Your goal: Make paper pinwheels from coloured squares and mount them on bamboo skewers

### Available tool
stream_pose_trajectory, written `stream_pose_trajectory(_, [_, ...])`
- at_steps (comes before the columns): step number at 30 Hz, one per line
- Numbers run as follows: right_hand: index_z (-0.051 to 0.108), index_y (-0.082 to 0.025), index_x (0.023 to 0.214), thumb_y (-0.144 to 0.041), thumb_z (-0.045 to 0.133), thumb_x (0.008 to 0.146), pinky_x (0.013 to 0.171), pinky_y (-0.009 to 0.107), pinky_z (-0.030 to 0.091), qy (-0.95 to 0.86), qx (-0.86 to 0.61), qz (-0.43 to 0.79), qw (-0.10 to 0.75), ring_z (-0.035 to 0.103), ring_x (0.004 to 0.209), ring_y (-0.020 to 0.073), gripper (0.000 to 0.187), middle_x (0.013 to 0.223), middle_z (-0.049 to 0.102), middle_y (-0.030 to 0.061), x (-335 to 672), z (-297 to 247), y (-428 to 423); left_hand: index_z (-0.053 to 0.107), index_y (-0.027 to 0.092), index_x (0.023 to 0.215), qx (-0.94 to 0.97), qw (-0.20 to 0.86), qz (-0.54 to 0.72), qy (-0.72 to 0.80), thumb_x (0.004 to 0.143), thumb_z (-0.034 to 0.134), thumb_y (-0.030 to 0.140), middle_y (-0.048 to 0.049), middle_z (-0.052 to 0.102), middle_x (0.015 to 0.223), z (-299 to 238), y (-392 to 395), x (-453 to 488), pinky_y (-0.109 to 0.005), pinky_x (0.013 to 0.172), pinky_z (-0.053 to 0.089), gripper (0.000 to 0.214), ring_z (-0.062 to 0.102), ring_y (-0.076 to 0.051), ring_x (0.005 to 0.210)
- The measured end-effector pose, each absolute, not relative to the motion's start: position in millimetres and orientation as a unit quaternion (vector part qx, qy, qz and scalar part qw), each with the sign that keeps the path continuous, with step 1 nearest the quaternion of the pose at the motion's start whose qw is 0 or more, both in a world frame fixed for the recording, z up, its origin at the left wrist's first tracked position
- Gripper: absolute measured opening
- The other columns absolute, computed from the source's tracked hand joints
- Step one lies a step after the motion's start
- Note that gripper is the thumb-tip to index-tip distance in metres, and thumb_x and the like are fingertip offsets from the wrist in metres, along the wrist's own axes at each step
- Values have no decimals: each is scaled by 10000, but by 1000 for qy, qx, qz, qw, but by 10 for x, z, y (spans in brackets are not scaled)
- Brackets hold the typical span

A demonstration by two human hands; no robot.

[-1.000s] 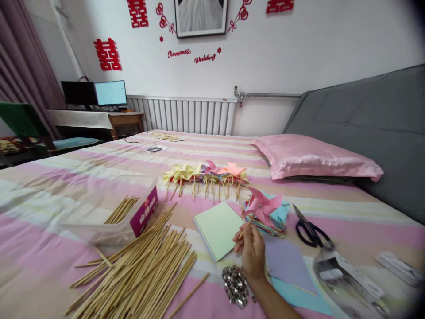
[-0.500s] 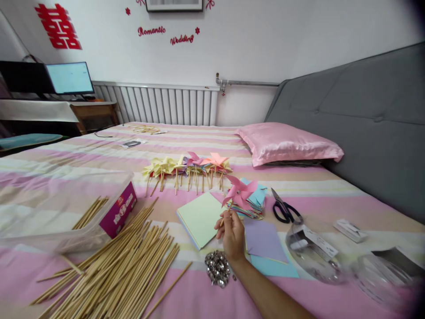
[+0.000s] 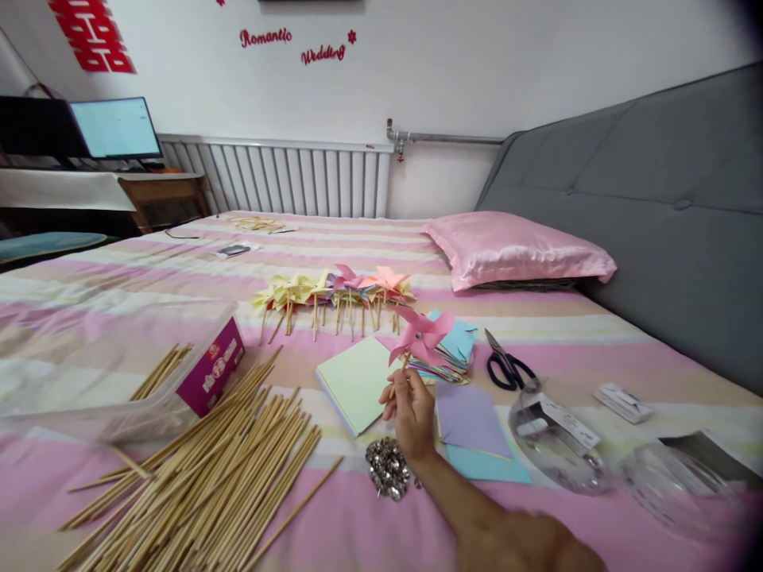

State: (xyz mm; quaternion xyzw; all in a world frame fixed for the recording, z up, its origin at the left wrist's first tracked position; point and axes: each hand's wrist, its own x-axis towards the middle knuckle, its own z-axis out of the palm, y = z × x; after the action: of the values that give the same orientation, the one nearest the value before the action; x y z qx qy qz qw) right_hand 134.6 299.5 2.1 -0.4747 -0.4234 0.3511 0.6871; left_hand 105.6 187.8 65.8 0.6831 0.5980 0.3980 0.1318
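Note:
My right hand point(image 3: 412, 409) is closed around the stick of a pink paper pinwheel point(image 3: 419, 337) with a shiny fastener at its middle. The pinwheel is upright, above the bed and in front of a stack of cut coloured papers point(image 3: 456, 342). Left of the hand lies a pale green paper stack point(image 3: 356, 385). Just below is a pile of silver metal fasteners point(image 3: 387, 469). Purple paper point(image 3: 474, 421) lies on blue paper point(image 3: 486, 465) to the right. A blurred form point(image 3: 530, 544) overlaps my forearm at the bottom edge, perhaps my left hand; its fingers are hidden.
Many wooden sticks point(image 3: 220, 485) lie at the left beside a clear plastic box point(image 3: 218, 357) holding more. Finished pinwheels point(image 3: 339, 290) form a row farther back. Scissors point(image 3: 506, 361), clear round containers point(image 3: 557, 437) and a pink pillow point(image 3: 516, 250) are on the right.
The pink pinwheel has shifted slightly left in my right hand's grip. The view has tilted a little downward. A blurred form has come over my forearm at the bottom edge.

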Motion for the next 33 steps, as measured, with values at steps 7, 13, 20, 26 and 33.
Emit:
stream_pose_trajectory(7, [505, -193, 744, -432, 476, 864, 397, 188, 377, -457, -445, 392, 663, 466, 410, 79, 269, 533, 522, -55, 1268, 214, 2865, 649, 199, 902, 658, 91, 512, 545, 740, 629, 325, -14, 628, 710, 928, 2591, 462, -277, 544, 487, 206, 566, -131, 540])
stream_pose_trajectory(13, [539, -167, 789, -409, 447, 891, 399, 184, 370, -513, -430, 400, 626, 475, 398, 74, 279, 545, 539, -40, 1210, 251, 2773, 671, 157, 840, 573, 259, 525, 574, 687, 652, 421, -30, 641, 684, 909, 2823, 214, -236, 474, 439, 305, 549, -119, 482])
stream_pose_trajectory(20, [585, -145, 735, -362, 473, 885, 450, 184, 397, -542, -444, 374, 608, 507, 437, 68, 286, 626, 602, 0, 1224, 281, 2753, 676, 150, 694, 524, 318, 534, 582, 662, 671, 376, -24, 634, 583, 874, 2815, 226, -221, 491, 419, 228, 522, -124, 502])
stream_pose_trajectory(26, [589, -140, 658, -370, 522, 858, 428, 177, 370, -532, -454, 375, 608, 480, 416, 66, 312, 541, 538, -22, 1211, 304, 2772, 656, 137, 642, 503, 403, 518, 562, 632, 665, 305, -28, 631, 559, 833, 2845, 242, -209, 480, 401, 168, 532, -125, 502])
stream_pose_trajectory(33, [539, -145, 574, -416, 511, 858, 405, 174, 339, -531, -447, 388, 606, 447, 394, 65, 393, 461, 473, -39, 1186, 295, 2764, 631, 133, 602, 489, 457, 518, 533, 626, 648, 306, -3, 556, 461, 753, 2850, 304, -208, 386, 339, 175, 479, -120, 409])
